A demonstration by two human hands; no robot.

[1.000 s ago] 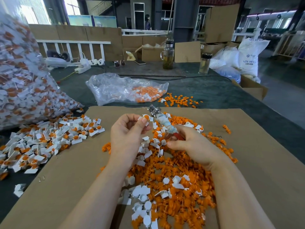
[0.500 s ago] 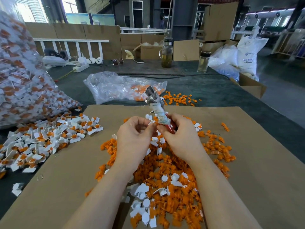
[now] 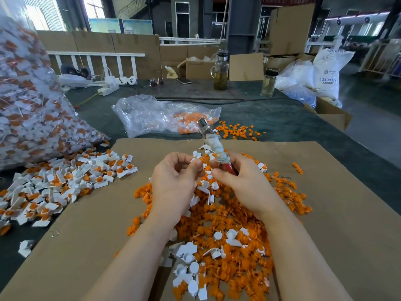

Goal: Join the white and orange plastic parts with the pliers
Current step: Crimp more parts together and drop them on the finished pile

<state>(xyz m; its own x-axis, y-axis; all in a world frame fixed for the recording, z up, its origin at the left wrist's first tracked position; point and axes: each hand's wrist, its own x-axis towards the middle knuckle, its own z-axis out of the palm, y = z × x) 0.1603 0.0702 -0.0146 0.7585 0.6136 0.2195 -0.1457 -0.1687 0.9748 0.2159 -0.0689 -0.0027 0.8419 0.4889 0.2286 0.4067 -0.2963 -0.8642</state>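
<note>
The left hand is hovering over the heap with its fingers curled, thumb and fingertips pinching a small white plastic part; the part is mostly covered by the fingers, so its shape is hard to make out. The right hand is just beside it, fingers wrapped round the red-handled pliers with a dirty white cloth wound round the shank. The handles are buried in the palm, and the metal head is pointing up and away, blurred against the clear plastic bag of orange pieces; I cannot tell whether the jaws are parted. The two thumbs are nearly touching, and whether an orange piece is sitting between them is hidden.

Below the wrists a loose heap of orange and white plastic parts is lying on the brown cardboard sheet; the forearms are covering part of it. To the left a pile of joined white-and-orange pieces is spilling onto the dark green table, and a big clear sack of the same pieces is being cut off by the left edge
</note>
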